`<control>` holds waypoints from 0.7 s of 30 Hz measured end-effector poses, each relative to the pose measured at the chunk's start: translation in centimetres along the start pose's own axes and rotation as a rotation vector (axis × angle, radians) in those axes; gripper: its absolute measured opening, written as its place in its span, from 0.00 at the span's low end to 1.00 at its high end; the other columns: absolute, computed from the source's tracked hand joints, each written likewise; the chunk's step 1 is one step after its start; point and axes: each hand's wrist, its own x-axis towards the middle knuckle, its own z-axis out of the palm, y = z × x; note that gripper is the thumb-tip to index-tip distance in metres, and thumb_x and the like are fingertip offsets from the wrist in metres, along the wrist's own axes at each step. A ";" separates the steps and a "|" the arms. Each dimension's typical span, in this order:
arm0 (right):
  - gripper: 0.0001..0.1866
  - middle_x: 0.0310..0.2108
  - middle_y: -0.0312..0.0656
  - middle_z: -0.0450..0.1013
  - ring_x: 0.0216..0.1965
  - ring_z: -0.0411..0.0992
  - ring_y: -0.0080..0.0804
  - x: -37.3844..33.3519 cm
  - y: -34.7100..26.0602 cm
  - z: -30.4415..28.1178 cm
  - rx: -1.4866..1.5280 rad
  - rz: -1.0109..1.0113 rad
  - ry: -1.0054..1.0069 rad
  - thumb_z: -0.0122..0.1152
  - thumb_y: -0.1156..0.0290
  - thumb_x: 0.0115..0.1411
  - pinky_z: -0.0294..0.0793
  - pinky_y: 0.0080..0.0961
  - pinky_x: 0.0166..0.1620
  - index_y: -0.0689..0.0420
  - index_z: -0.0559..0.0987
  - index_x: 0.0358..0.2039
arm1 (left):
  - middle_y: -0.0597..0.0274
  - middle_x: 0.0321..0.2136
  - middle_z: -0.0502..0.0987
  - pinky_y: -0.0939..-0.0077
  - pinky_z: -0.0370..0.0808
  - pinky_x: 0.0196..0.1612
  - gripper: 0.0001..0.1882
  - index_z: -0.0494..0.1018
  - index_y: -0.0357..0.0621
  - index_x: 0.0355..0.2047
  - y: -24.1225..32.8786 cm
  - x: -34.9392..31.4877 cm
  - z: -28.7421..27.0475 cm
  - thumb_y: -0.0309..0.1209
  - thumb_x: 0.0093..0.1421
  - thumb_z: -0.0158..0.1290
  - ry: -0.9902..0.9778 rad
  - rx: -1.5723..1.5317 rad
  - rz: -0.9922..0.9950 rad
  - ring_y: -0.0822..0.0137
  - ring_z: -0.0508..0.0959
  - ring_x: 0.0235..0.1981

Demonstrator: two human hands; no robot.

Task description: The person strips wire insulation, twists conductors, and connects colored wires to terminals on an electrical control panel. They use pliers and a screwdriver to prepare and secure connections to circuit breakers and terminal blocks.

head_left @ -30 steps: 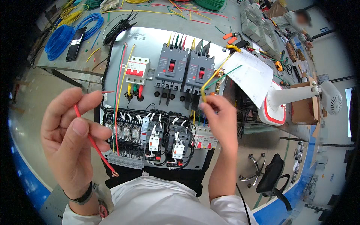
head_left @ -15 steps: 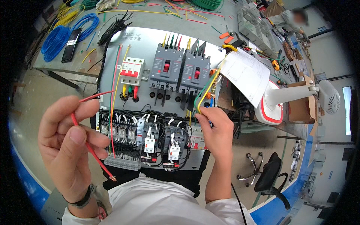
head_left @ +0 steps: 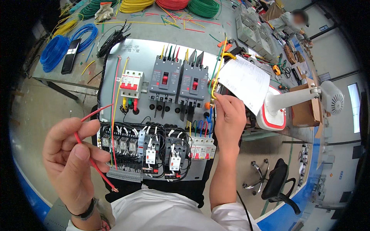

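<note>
My left hand (head_left: 71,163), raised left of the metal mounting panel (head_left: 140,50), is closed on a short red wire (head_left: 101,174). The wire threads between the fingers, with bare copper at its lower end. At the panel's right edge, thumb and fingers of my right hand (head_left: 230,119) pinch a yellow wire (head_left: 219,71) and a green wire (head_left: 211,88) low down, beside brass terminals. Both wires stand up past my fingertips. To their left are two grey moulded-case breakers (head_left: 165,79) with red toggles and a white miniature breaker (head_left: 132,84).
Relays (head_left: 123,144), contactors (head_left: 175,159) and black wiring fill the panel's near part. A paper sheet (head_left: 246,82) and a white-red desk device (head_left: 273,111) lie right. Wire coils (head_left: 56,52) and a phone (head_left: 72,56) sit left. An office chair (head_left: 275,179) stands right; another person (head_left: 289,21) is far right.
My right hand has moved away from me to the terminals. The yellow and green wires, bent down toward me before, now stand upright. My left hand keeps the red wire.
</note>
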 end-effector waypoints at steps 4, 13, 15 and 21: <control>0.08 0.35 0.41 0.79 0.41 0.75 0.42 -0.4 2.3 0.8 -0.118 0.075 -0.211 0.65 0.77 0.59 0.73 0.38 0.45 0.56 0.87 0.39 | 0.40 0.49 0.81 0.77 0.83 0.24 0.24 0.68 0.29 0.60 0.2 0.0 -0.1 0.27 0.66 0.59 0.017 0.000 -0.008 0.63 0.86 0.30; 0.15 0.34 0.41 0.75 0.43 0.73 0.41 -0.5 2.4 0.7 -0.199 -0.049 -0.333 0.62 0.80 0.53 0.68 0.40 0.56 0.53 0.88 0.40 | 0.39 0.49 0.82 0.77 0.83 0.24 0.25 0.69 0.29 0.60 -0.2 0.0 0.4 0.28 0.65 0.59 -0.002 -0.011 -0.017 0.64 0.86 0.30; 0.17 0.37 0.42 0.74 0.45 0.72 0.42 -0.2 1.8 0.3 -0.227 -0.024 -0.421 0.60 0.81 0.54 0.64 0.45 0.62 0.53 0.88 0.42 | 0.39 0.49 0.81 0.77 0.83 0.24 0.25 0.69 0.30 0.60 -0.1 0.1 0.4 0.27 0.65 0.59 -0.011 0.002 -0.015 0.64 0.86 0.30; 0.20 0.45 0.44 0.75 0.53 0.71 0.44 0.5 -0.1 -0.1 -0.272 -0.087 -0.446 0.61 0.80 0.54 0.58 0.55 0.68 0.54 0.85 0.48 | 0.38 0.49 0.81 0.76 0.83 0.24 0.24 0.68 0.29 0.60 -0.1 0.1 0.4 0.27 0.66 0.58 -0.002 -0.010 -0.011 0.63 0.86 0.30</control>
